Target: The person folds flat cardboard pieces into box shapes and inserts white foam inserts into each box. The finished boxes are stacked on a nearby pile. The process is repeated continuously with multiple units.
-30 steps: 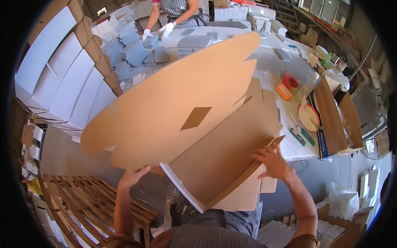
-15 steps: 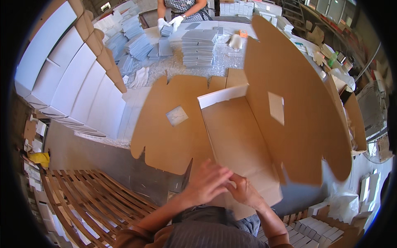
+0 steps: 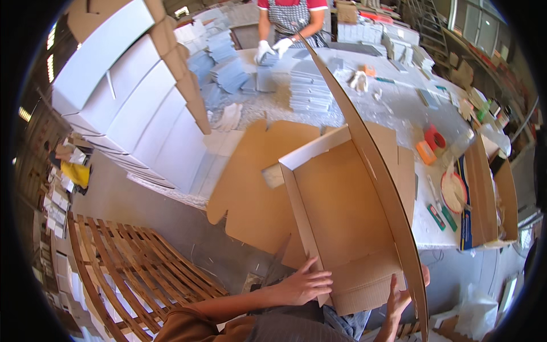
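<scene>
A brown cardboard box (image 3: 347,205), partly folded, stands open before me with a white far end wall and low left wall. Its tall right-hand panel is raised almost upright and seen nearly edge-on. Against the near left corner rests my left hand (image 3: 302,285), its fingers stretched out and slightly apart. At the near right corner my right hand (image 3: 399,302) straddles the raised panel: the thumb is on the inner side by the near flap (image 3: 367,282), and fingertips show beyond the panel. A flat brown cardboard sheet (image 3: 248,199) with notched edges lies left of the box.
White boxes (image 3: 142,108) are stacked at left above a slatted wooden pallet (image 3: 131,268). Across the table, a person in white gloves (image 3: 273,50) handles a grey tile near tile stacks (image 3: 310,88). Tools, a red-rimmed bowl (image 3: 453,191) and an open carton (image 3: 478,194) are at right.
The right-hand panel has swung up from leaning outward to nearly upright, and the near flap is folded up. My hands have parted from close together to the box's two near corners.
</scene>
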`<state>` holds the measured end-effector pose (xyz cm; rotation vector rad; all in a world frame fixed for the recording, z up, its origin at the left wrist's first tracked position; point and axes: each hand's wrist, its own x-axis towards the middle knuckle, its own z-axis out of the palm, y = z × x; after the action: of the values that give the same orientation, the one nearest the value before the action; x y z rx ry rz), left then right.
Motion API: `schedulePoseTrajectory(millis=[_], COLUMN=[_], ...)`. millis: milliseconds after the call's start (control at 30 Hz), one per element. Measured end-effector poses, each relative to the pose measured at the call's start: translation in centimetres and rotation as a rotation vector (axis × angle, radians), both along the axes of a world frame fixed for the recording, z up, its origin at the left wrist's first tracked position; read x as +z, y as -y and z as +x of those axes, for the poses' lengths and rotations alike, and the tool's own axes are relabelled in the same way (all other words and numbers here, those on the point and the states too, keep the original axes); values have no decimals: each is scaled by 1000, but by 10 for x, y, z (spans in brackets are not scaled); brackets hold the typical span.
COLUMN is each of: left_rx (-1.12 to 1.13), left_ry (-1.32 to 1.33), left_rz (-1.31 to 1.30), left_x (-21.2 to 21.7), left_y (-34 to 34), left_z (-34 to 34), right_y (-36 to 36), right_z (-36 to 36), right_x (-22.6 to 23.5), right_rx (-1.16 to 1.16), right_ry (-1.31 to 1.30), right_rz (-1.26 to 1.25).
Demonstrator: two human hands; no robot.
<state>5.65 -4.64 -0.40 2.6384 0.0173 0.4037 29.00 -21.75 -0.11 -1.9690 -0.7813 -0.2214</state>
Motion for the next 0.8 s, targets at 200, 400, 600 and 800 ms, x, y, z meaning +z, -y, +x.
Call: schedulePoseTrajectory(millis=[200, 400, 600, 800], left_rx=[-32, -113, -9, 340], left_ry=[-32, 186, 245, 449], left_rz=[-206, -103, 66, 190], left_x=[-2, 0, 2, 8], left_y=[-16, -28, -36, -70], left_z=[-16, -21, -17, -8], right_y=[-42, -58, -68, -66], right_z=[37, 4, -25, -34], right_x=[14, 51, 60, 46], right_rx=[364, 353, 397, 460], right_ry=[-148, 60, -277, -652], right_rz=[-329, -128, 13, 157])
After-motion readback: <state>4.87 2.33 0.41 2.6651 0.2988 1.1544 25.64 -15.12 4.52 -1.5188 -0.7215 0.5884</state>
